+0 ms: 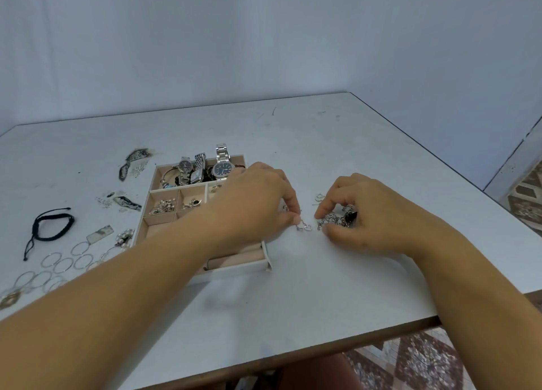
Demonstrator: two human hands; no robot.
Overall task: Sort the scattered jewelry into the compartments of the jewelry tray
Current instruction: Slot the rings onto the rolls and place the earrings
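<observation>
A beige jewelry tray (164, 197) with several compartments lies left of centre on the white table. Its back compartment holds several watches (221, 168); two small ones hold earrings (164, 206). My left forearm crosses the tray, and my left hand (258, 202) pinches the end of a small silver chain (303, 226) on the table just right of the tray. My right hand (369, 213) pinches a tangled silver chain with a dark bead (337, 221) close beside it. A thin ear hook (319, 197) lies behind the fingers.
At the left lie a black cord bracelet (51, 228), a linked chain of silver rings (61, 265), a pearl cluster (124, 238) and scraps of scattered small pieces (129, 203). The table's front edge (381, 335) runs diagonally at lower right; patterned floor beyond.
</observation>
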